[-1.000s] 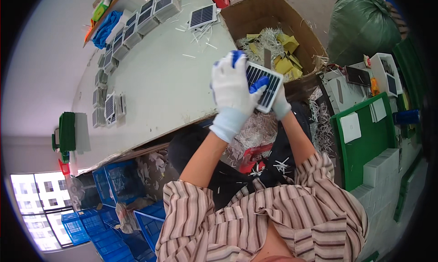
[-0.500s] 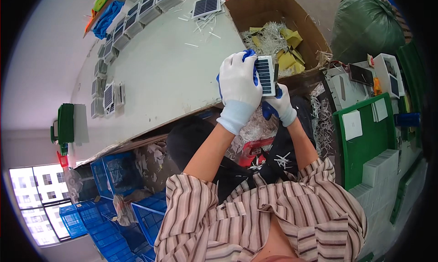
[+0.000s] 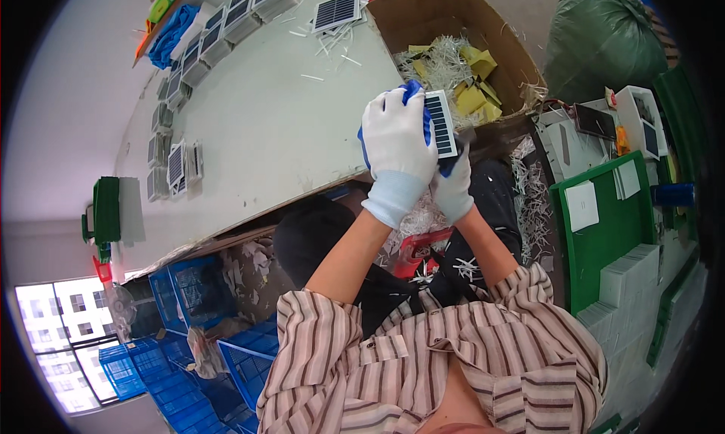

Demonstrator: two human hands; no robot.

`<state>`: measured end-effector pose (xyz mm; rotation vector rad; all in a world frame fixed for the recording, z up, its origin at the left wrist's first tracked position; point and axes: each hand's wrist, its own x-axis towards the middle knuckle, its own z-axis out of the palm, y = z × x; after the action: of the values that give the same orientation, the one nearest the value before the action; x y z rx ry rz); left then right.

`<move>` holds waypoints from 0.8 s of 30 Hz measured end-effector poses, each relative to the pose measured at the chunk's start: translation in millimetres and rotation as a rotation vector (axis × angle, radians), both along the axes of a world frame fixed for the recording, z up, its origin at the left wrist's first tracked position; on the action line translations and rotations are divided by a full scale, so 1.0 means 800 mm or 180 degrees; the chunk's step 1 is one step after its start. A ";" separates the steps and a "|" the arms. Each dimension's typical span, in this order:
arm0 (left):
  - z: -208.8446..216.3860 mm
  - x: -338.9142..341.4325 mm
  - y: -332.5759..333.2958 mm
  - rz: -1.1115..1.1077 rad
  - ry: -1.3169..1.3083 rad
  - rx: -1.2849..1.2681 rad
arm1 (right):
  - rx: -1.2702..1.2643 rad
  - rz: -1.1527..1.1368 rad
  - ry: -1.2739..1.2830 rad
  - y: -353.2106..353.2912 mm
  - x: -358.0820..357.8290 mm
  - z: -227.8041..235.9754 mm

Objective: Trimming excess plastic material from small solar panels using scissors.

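Note:
My left hand [image 3: 396, 132], in a white knit glove with blue palm coating, grips a small solar panel [image 3: 440, 123] with dark cells and a white border. It is held just off the table's right edge, above my lap. My right hand [image 3: 453, 183], gloved alike, is closed just below the panel's lower right corner. From it sticks up a small dark, flat piece [image 3: 464, 142], blurred, whose kind I cannot make out. Most of the panel's left part is hidden behind the left glove.
Stacks of solar panels [image 3: 215, 47] line the table's [image 3: 257, 132] far left side. Another panel [image 3: 337, 11] lies on white strips at the back. A cardboard box [image 3: 521, 79] holds shreds and yellow scraps. To the right are a green tray [image 3: 604, 230] and white stacks [image 3: 630, 275].
My right hand has moved down and slightly left, its dark piece dropping from the panel's right edge to its lower corner. The left hand still holds the panel, turned slightly.

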<state>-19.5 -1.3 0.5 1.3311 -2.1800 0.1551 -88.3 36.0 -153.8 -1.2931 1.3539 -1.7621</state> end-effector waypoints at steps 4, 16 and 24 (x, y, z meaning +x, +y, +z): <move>0.001 -0.010 -0.003 -0.0121 -0.0026 0.0018 | 0.0038 0.0335 -0.2690 -0.076 0.011 -0.033; 0.017 0.026 0.000 -0.0179 -0.0285 0.0314 | 0.0606 0.1155 -0.1201 -0.013 -0.051 0.044; 0.001 0.003 0.002 -0.0217 0.0275 0.0045 | 0.0340 0.1365 -0.0708 -0.010 -0.057 0.062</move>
<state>-17.0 0.7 1.1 1.2462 -2.1540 0.0551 -134.1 28.1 -104.4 -1.1831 0.9489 -1.4655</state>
